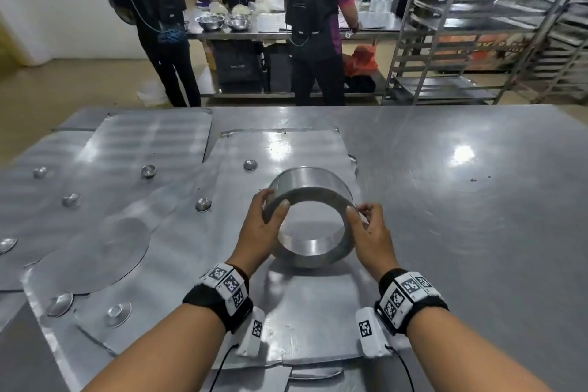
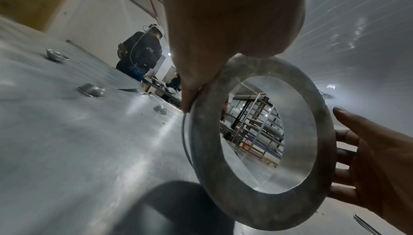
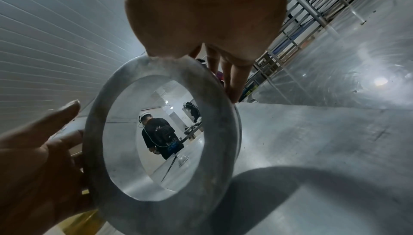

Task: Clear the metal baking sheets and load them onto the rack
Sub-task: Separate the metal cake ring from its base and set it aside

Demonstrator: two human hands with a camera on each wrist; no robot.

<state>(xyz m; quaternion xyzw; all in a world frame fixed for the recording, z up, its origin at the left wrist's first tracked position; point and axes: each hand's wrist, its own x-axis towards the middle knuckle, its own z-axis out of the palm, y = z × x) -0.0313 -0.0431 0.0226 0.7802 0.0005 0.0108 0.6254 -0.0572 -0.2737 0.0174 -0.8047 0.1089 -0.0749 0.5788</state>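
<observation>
Above the near baking sheet [image 1: 305, 321], left hand [image 1: 261, 232] and right hand [image 1: 370, 235] pinch a metal cake ring [image 1: 310, 216] by its rim, tilted. Thin grip; ring may slip onto sheet. Farther left, small tart moulds [image 1: 203, 204] uncleared; rack [image 1: 477, 25] far right.

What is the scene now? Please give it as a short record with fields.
held object: metal ring, tilted, lifted above the baking sheet
left hand: grips the ring's left rim
right hand: pinches the ring's right rim
still on sheets: small metal cups
rack: far right, some sheets loaded
</observation>
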